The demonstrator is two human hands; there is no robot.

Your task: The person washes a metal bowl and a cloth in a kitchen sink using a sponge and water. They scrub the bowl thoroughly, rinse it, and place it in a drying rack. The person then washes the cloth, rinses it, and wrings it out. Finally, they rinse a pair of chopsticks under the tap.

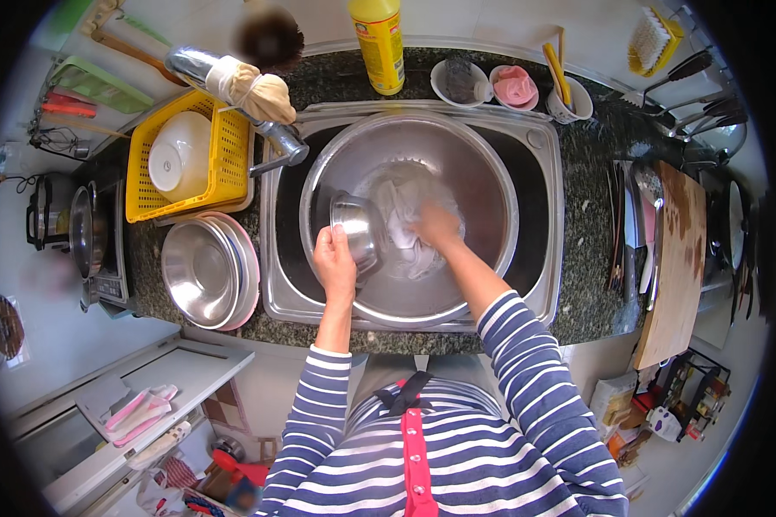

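Observation:
My left hand (336, 262) grips the rim of a small stainless steel bowl (361, 236), tilted over the left part of a large metal basin (478, 174). The basin stands in the sink (268, 258) and holds some water. In its middle lies a wet white cloth (404, 207). My right hand (438, 227) is down at the cloth's right side, touching it. That hand is blurred, and its fingertips are hard to make out, so its hold on the cloth is unclear.
A chrome faucet (284, 142) with cloth tied round it reaches over the sink's left corner. Stacked metal bowls (200, 274) and a yellow basket (233, 155) stand left. Behind are a yellow bottle (380, 52) and small cups (572, 106). Knives (632, 232) and a wooden cutting board (672, 258) are right.

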